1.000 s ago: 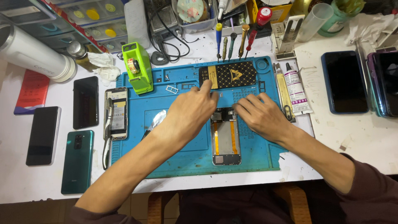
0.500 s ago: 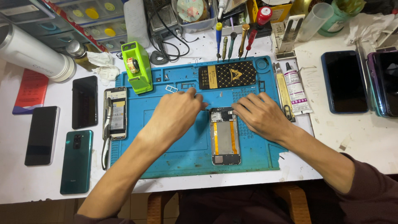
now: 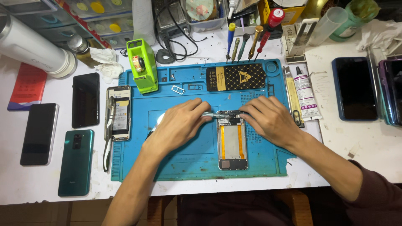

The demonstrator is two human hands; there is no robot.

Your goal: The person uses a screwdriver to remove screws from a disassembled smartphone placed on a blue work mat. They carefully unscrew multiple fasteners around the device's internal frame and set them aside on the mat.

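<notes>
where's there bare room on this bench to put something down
Bare mat lies in front of the left hand, left of the opened phone. Bare white table lies beyond the right hand, in front of the dark phone. The back edge is crowded with screwdrivers and cables; the left side is filled with phones.

Opened phone frame point(image 3: 232, 142) lies on mat point(image 3: 184, 161), seemingly between both hands.

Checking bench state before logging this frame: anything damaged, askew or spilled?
No spill visible. The opened phone on the blue mat lies backless, orange ribbon cables exposed. The left hand holds tweezers at its top edge; the right hand steadies it. Crumpled tissue lies beside the mat.
</notes>
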